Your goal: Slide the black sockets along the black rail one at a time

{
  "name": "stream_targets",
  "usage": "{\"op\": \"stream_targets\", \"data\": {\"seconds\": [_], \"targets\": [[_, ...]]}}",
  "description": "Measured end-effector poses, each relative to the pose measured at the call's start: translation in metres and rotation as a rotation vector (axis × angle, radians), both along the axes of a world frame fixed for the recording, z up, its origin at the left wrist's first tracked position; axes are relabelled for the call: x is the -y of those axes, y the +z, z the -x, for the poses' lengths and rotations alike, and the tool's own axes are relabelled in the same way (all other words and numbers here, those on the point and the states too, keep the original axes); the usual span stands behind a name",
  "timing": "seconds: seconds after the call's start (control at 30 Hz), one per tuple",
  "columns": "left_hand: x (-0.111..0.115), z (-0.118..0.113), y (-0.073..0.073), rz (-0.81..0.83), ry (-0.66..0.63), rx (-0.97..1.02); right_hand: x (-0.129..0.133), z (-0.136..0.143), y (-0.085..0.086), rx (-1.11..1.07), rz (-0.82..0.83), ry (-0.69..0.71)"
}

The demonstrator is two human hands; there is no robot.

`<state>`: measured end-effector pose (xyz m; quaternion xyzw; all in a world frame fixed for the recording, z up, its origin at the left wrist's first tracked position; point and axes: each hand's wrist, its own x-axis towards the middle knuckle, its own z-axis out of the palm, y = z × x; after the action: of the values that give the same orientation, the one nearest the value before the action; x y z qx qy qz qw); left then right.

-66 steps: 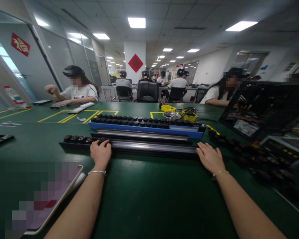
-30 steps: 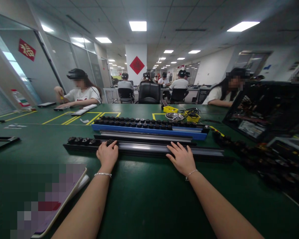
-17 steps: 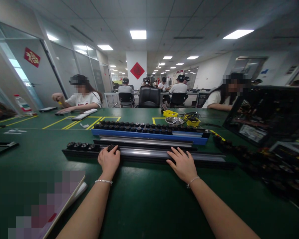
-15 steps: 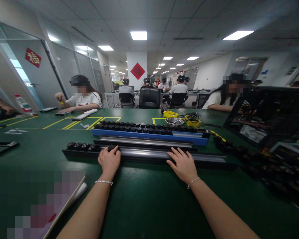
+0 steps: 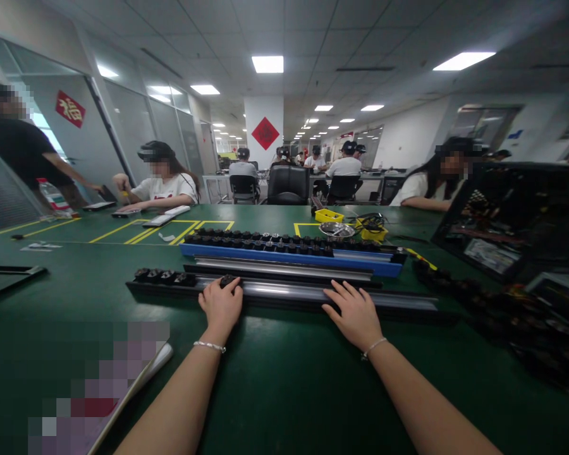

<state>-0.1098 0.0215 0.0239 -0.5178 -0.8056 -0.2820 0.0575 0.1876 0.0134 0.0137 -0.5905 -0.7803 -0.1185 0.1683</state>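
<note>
A long black channel (image 5: 389, 306) with a shiny metal strip down its middle lies across the table in front of me. Several small black blocks (image 5: 164, 276) sit in a row at its left end. My left hand (image 5: 222, 306) has its fingers around another small black block (image 5: 227, 280) on the channel, to the right of that row. My right hand (image 5: 355, 313) rests on the channel's near edge with fingers spread and holds nothing. Just behind lies a second channel (image 5: 284, 268), its metal strip bare.
A blue rail (image 5: 294, 258) bearing rows of black blocks lies farther back. Beyond it are a metal dish (image 5: 336, 230) and yellow trays (image 5: 329, 216). A black open case (image 5: 502, 221) and piled dark parts flank the right. A pixelated flat item (image 5: 118, 392) lies front left. Co-workers sit opposite.
My left hand and its block have shifted slightly right along the channel. My right hand stays in place on it. The view has turned a little, and a person in black now shows standing at left.
</note>
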Motion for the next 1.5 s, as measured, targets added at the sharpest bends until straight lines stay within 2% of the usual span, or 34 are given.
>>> {"op": "stream_targets", "data": {"seconds": [0.5,0.8,1.5], "targets": [[-0.0004,-0.0014,-0.0005,0.026,-0.036,0.041,-0.0012,-0.0011,-0.0008,0.003,-0.008,0.002],[-0.0026,0.0005,-0.0057,0.007,-0.053,0.036,-0.0018,-0.001,-0.0023,0.003,-0.017,-0.001],[0.0006,-0.0041,-0.0011,0.02,-0.098,0.013,-0.0013,-0.001,-0.0008,-0.006,-0.006,0.002]]}}
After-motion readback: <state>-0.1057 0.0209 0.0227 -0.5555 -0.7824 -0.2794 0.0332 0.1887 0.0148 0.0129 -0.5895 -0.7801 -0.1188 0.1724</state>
